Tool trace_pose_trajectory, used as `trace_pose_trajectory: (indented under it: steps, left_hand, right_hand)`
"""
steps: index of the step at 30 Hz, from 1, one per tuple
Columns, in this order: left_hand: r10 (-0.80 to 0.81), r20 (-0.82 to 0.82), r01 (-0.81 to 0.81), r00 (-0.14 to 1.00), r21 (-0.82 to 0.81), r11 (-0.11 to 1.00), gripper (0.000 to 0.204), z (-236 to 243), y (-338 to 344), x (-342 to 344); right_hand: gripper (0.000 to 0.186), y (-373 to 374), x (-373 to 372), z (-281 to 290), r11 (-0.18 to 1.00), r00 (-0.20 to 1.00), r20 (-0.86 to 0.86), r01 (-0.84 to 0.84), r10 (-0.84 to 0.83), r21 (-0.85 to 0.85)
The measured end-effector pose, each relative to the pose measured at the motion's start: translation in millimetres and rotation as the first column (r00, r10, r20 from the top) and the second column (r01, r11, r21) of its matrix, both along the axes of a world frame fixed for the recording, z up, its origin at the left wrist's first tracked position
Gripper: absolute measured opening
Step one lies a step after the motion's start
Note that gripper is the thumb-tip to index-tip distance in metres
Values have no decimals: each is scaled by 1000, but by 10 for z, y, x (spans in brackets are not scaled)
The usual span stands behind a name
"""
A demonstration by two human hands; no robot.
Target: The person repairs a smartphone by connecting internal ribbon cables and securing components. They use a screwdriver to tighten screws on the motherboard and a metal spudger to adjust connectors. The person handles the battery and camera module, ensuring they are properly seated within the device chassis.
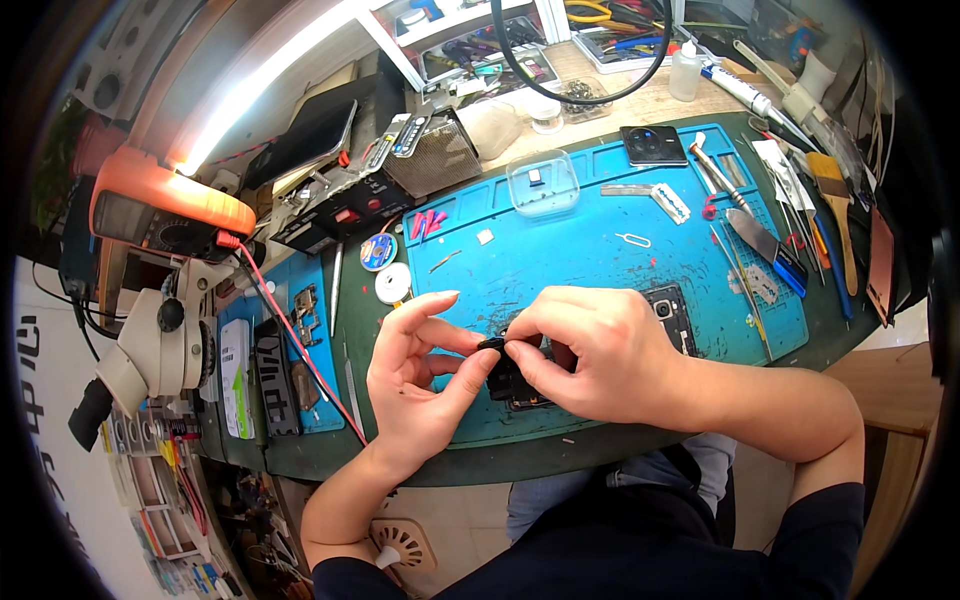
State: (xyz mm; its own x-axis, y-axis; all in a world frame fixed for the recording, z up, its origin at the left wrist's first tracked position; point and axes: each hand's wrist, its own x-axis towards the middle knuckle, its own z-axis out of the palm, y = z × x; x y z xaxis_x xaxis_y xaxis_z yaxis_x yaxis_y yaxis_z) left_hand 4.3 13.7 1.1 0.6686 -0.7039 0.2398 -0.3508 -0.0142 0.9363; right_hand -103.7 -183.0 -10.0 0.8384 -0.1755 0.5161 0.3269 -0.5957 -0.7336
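Black part (491,343), one: above the near half of the mat (590,245). Left hand (418,378): thumb and fingertip pinching the part. Right hand (612,350): likewise. Phone (672,318): on the mat, partly hidden. Box (548,207): mat's far half.

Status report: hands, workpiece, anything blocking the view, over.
Left hand, right hand: pinching small black part. Opened black phone on blue mat, partly hidden by right hand.

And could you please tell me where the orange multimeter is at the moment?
In the head view, the orange multimeter is at the upper left, by the lower end of the glowing tube lamp and just above the cream jointed stand.
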Motion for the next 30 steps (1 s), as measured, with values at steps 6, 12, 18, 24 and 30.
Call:
trace_pose_trajectory:
  steps: [6, 12, 18, 24, 30]
  left_hand:
    - [2, 52, -2, 999, -2, 1000, 63, 4, -17, -7]
    - [3, 95, -1, 996, -18, 1000, 63, 15, -28, -34]
    - [11, 124, -9, 992, -19, 1000, 62, 16, -49, -50]
    - [26, 11, -26, 1000, -7, 1000, 61, 33, -58, -31]
    - [54, -164, -50, 985, 25, 998, 58, 62, -98, 13]
  right_hand:
    - [9, -10, -12, 27, 999, 1000, 23, 5, -4, -50]
    - [12, 2, 3, 39, 998, 999, 51, 12, -9, -61]
    - [14, 5, -3, 45, 996, 997, 70, 32, -26, -82]
    - [13, -23, 17, 28, 992, 998, 69, 23, -15, -121]
    - [10, -80, 0, 151, 990, 995, 11, 103, -102, -98]
